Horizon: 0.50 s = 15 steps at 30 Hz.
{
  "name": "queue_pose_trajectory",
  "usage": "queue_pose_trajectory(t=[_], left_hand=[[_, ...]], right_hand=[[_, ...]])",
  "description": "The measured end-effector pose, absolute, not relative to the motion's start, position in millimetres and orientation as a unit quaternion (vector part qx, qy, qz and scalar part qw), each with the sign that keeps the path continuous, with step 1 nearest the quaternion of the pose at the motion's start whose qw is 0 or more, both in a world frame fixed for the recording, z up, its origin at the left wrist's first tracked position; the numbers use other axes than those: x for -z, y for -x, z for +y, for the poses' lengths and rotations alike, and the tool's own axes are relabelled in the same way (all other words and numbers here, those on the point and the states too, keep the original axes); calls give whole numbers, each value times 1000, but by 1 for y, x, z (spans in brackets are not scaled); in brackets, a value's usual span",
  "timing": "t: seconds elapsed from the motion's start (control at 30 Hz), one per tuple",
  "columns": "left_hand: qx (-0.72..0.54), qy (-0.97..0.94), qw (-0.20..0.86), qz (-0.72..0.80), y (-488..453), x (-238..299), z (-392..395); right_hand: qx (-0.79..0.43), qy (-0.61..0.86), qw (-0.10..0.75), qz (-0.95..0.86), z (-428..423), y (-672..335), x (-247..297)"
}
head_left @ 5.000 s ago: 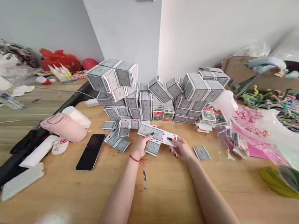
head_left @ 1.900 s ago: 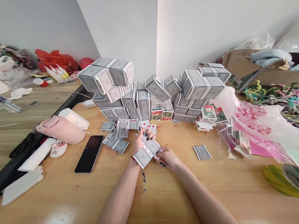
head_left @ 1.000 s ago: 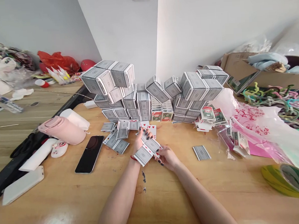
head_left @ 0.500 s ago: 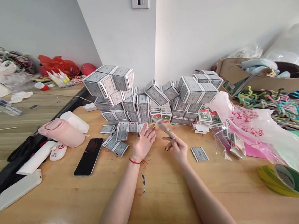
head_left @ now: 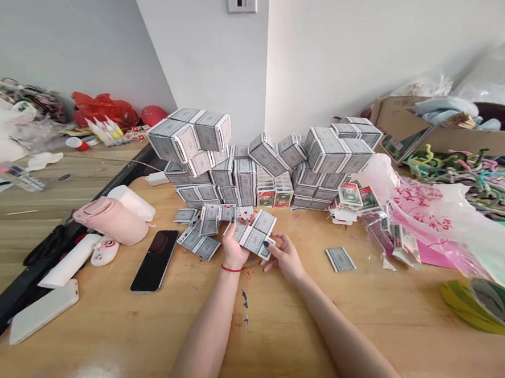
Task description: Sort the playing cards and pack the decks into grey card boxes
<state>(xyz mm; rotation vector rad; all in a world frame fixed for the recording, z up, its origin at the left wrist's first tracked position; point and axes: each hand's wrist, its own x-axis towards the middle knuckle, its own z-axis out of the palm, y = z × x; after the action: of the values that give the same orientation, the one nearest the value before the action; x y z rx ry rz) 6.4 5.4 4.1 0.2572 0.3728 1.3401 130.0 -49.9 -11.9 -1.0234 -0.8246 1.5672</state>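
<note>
Patterned grey-and-white playing cards [head_left: 258, 229], joined or laid side by side, are held tilted between my two hands above the table. My left hand [head_left: 234, 248] grips their left end, thumb on top. On the lower right edge my right hand [head_left: 284, 256] pinches them with the thumb over the backs. Just beyond lie loose playing cards [head_left: 202, 237], some face up. Behind them rises a structure of card blocks [head_left: 245, 178], with boxed card decks [head_left: 275, 194] in its middle. A single card [head_left: 340, 259] lies face down to the right of my right hand.
On the left are a black phone [head_left: 155, 260], a pink bottle [head_left: 113, 221] and a white power bank [head_left: 44, 313]. A yellow tape roll [head_left: 460, 307], plastic bags [head_left: 424, 201] and pipe cleaners [head_left: 470, 181] lie right. A cardboard box [head_left: 458, 133] stands behind.
The cards, seen edge-on in my right hand before, are now turned with their backs up. My left hand, open and empty before, has closed on them. The view has shifted slightly.
</note>
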Motion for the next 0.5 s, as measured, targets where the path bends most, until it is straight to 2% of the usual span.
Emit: queue_pose_trajectory(t=[0.13,0.5], left_hand=[[-606,-110,767,178,-6,-3,6],[-560,-109,793,214,-1,-5,8]], right_hand=[[-712,402,424,-390,-48,-133,17],[-681,429,376,-459,-46,-134,21]])
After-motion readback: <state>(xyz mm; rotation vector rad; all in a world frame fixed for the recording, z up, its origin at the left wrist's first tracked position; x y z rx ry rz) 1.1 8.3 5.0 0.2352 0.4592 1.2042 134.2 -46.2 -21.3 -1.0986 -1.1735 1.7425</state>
